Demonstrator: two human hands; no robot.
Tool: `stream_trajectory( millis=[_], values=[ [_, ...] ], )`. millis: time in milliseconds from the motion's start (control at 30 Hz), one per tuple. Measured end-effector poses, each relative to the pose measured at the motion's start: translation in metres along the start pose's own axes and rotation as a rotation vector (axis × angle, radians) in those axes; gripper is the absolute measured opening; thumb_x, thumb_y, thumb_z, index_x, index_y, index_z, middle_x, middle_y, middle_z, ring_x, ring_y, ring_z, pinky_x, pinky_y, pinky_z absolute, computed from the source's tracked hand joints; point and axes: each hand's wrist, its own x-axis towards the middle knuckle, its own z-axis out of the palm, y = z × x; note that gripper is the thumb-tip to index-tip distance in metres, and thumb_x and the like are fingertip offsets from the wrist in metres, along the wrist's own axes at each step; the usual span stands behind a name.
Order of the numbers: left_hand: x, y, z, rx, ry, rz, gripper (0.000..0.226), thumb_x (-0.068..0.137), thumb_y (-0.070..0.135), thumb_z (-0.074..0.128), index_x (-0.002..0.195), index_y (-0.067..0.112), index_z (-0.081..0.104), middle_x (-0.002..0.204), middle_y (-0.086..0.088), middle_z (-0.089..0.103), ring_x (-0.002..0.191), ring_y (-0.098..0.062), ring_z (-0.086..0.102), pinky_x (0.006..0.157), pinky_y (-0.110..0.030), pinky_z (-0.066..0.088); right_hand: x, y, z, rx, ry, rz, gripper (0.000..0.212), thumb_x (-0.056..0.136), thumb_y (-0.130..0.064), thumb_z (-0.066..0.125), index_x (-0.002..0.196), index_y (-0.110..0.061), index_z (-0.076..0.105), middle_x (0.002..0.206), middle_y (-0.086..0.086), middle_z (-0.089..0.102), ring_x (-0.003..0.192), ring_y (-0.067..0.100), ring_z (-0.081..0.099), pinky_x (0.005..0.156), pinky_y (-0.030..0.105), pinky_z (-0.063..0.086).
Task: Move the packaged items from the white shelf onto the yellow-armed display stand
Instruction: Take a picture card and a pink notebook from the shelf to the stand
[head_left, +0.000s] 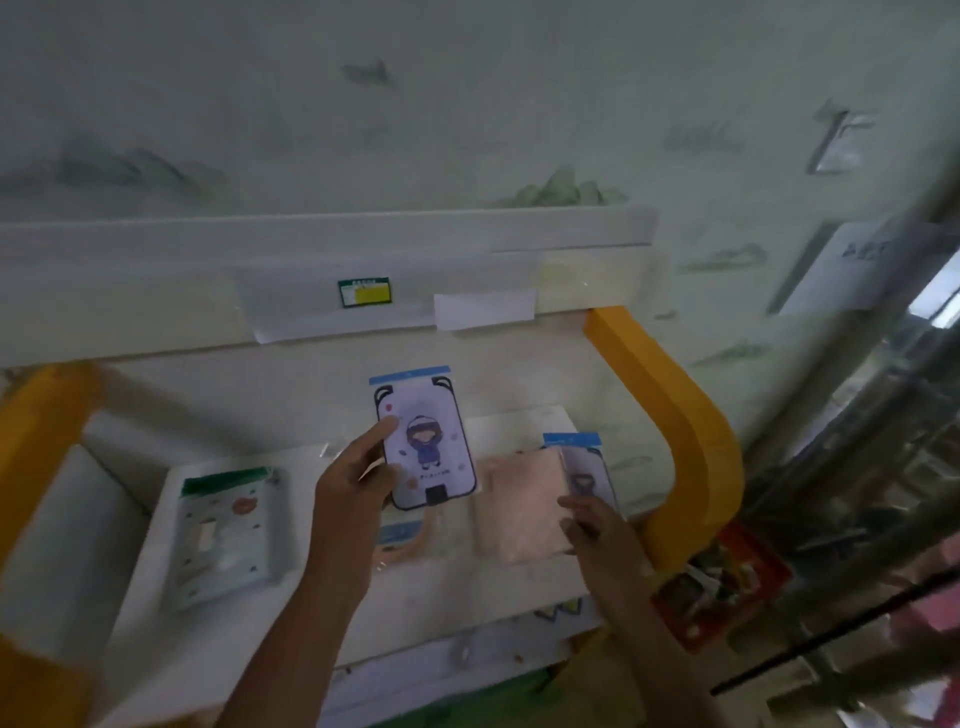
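My left hand (358, 483) holds a cartoon-figure package (426, 441) with a blue top strip upright above the white tray of the yellow-armed display stand (670, 415). My right hand (597, 530) rests on a pink package (524, 504) lying on the tray, and its fingers touch a second cartoon-figure package (587, 473) propped behind it. A green-topped package (228, 525) lies flat at the tray's left. Another small package (405, 540) lies partly hidden under my left hand.
The white shelf (311, 234) runs above the stand, with a green-and-yellow price label (364, 292) on its front. The left yellow arm (36, 441) frames the tray. A red box (722, 587) sits lower right beside metal railings (883, 415).
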Motion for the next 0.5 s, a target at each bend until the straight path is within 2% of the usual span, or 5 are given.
stream_trajectory(
  millis=[167,200,267,367,500],
  values=[
    [-0.011,-0.009,0.002,-0.015,0.086,-0.013,0.045,0.091,-0.008,0.054,0.121,0.021,0.069,0.114,0.004,0.073,0.106,-0.022,0.069,0.086,-0.040,0.056,0.020,0.004,0.012,-0.171,-0.056,-0.069,0.018,0.094,-0.010,0.061,0.107,-0.023,0.064,0.094,-0.007,0.065,0.086,0.004,0.061,0.068,0.010,0.045],
    [-0.013,-0.010,0.002,-0.014,0.104,-0.017,0.045,0.090,-0.008,0.054,0.121,0.022,0.069,0.113,0.004,0.074,0.106,-0.022,0.069,0.086,-0.040,0.056,0.022,0.004,0.014,-0.211,-0.073,-0.090,0.018,0.094,-0.012,0.062,0.108,-0.024,0.063,0.092,-0.008,0.064,0.083,0.004,0.060,0.067,0.009,0.043],
    [-0.013,-0.012,0.001,0.003,0.135,-0.014,0.048,0.089,-0.009,0.052,0.120,0.024,0.070,0.112,0.005,0.074,0.106,-0.023,0.068,0.090,-0.043,0.055,0.028,0.006,0.017,-0.273,-0.133,-0.127,0.019,0.093,-0.019,0.063,0.111,-0.026,0.062,0.093,-0.007,0.065,0.086,0.009,0.062,0.073,0.014,0.047],
    [-0.008,-0.014,0.001,0.027,0.169,-0.016,0.049,0.089,-0.009,0.052,0.118,0.025,0.071,0.111,0.005,0.074,0.106,-0.025,0.068,0.094,-0.049,0.053,0.035,0.012,0.021,-0.346,-0.221,-0.170,0.025,0.092,-0.028,0.064,0.117,-0.029,0.061,0.104,-0.006,0.066,0.097,0.011,0.062,0.088,0.033,0.054],
    [-0.002,-0.020,0.008,0.033,0.166,-0.030,0.052,0.088,-0.010,0.051,0.116,0.028,0.072,0.110,0.006,0.074,0.105,-0.023,0.068,0.094,-0.048,0.054,0.037,0.008,0.016,-0.426,-0.210,-0.227,0.025,0.091,-0.029,0.065,0.115,-0.027,0.061,0.106,-0.006,0.060,0.101,0.013,0.058,0.092,0.034,0.051]
  ],
)
